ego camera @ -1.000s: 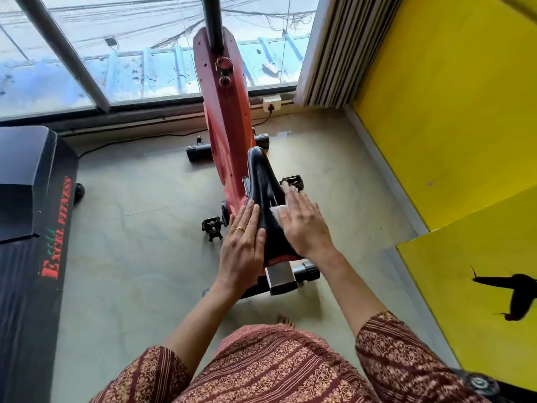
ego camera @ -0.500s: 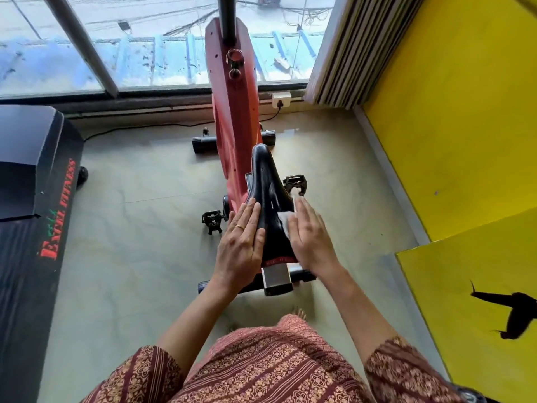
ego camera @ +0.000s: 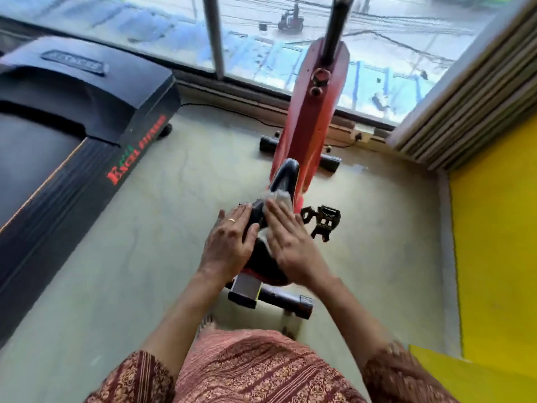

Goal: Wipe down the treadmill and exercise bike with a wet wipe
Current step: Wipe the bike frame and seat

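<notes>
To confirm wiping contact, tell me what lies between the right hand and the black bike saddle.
A crumpled white wet wipe, pressed by the flat right hand onto the black padded saddle; the head view shows it.

Wipe moves up the bike saddle

The right hand (ego camera: 290, 245) has slid forward along the saddle (ego camera: 283, 175), carrying the wet wipe (ego camera: 279, 199) from the saddle's right flank toward its nose, where it now bunches past the fingers (ego camera: 273, 210). The head camera has swung, and the treadmill (ego camera: 87, 91) hood left of the saddle has come into view.
</notes>
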Available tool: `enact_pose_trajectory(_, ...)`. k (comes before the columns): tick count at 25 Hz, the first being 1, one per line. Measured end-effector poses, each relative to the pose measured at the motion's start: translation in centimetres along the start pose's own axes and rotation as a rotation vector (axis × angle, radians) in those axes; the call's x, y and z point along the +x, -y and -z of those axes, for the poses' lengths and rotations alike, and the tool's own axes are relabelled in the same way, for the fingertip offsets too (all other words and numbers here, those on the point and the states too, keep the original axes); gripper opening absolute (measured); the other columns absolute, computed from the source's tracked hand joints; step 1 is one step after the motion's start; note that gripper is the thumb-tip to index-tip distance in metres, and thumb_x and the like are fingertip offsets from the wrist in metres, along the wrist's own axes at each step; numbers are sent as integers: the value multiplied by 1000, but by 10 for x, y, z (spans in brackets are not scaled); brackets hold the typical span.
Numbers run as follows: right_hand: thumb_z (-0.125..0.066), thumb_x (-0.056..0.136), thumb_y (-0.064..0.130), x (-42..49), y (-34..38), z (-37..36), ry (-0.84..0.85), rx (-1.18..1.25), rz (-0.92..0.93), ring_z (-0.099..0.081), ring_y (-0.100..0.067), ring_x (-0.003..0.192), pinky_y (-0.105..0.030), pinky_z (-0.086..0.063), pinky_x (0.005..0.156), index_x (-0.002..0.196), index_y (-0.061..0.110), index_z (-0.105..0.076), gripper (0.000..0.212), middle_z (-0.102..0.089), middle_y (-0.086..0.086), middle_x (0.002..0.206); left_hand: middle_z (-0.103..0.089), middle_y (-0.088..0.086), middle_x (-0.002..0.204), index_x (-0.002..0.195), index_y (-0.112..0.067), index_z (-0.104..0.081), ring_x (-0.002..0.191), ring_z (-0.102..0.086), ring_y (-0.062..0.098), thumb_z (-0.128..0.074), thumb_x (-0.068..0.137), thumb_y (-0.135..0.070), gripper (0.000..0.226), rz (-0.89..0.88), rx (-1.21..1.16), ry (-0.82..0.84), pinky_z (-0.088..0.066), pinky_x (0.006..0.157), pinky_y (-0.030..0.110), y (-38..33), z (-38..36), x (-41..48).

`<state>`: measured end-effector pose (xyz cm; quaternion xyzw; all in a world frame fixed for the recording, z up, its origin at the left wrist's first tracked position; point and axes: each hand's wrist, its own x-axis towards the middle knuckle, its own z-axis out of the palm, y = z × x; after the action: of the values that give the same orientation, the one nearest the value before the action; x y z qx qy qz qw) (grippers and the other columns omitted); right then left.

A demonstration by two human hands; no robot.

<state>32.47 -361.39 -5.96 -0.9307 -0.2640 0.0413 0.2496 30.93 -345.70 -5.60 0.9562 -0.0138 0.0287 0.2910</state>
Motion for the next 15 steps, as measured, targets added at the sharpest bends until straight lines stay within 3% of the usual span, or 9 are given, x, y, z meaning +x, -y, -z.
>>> enact_pose_trajectory(3, -30, 102, 39, 67, -36, 25, 113, -57, -39, 11, -5, 143, -40, 1, 120, 152, 18, -9, 58, 5, 11, 155, -52, 16, 137, 134, -1, -51, 131, -46, 27, -22, 86, -47, 73, 71, 44, -22, -22, 114, 36, -5, -1, -2)
enact_pose_trajectory(5, -30, 102, 38, 83, -36, 27, 132, -76, -88, 10, -14, 146, -36, 8, 119, 152, 15, -12, 58, -1, 2, 160, -56, 16, 133, 131, 0, -53, 126, -50, 29, -25, 87, -45, 70, 80, 54, -8, -30, 111, 37, -6, 0, -3)
enact_pose_trajectory(9, -18, 96, 46, 53, -17, 16, 141, -59, 154, -1, -13, 146, -26, 12, 116, 148, 8, -29, 65, -22, -8, 157, -67, 19, 114, 117, 4, -63, 105, -64, 32, -38, 86, -37, 57, 85, 54, -74, -50, 93, 40, -7, -2, 5)
enact_pose_trajectory(11, -22, 96, 45, 59, -31, 22, 124, -122, 252, -20, -16, 144, -30, 0, 118, 141, 9, -44, 62, -40, -8, 149, -69, 16, 108, 112, 1, -66, 98, -66, 31, -40, 84, -38, 55, 97, 38, -79, -53, 87, 38, -5, 0, 11)
enact_pose_trajectory(13, -26, 96, 41, 86, -50, 36, 91, -189, 196, -40, -27, 134, -42, -18, 116, 126, 7, -59, 56, -56, -12, 132, -71, 12, 103, 106, -5, -68, 92, -67, 31, -41, 82, -40, 51, 111, 27, -88, -54, 80, 36, -6, 1, 13)
enact_pose_trajectory(15, -26, 94, 30, 118, -57, 47, 99, -330, 163, -53, -39, 108, -53, -36, 100, 100, 4, -66, 48, -63, -18, 103, -72, 8, 95, 99, -9, -69, 84, -66, 30, -45, 83, -38, 41, 130, 28, -117, -54, 72, 33, -8, 2, 17)
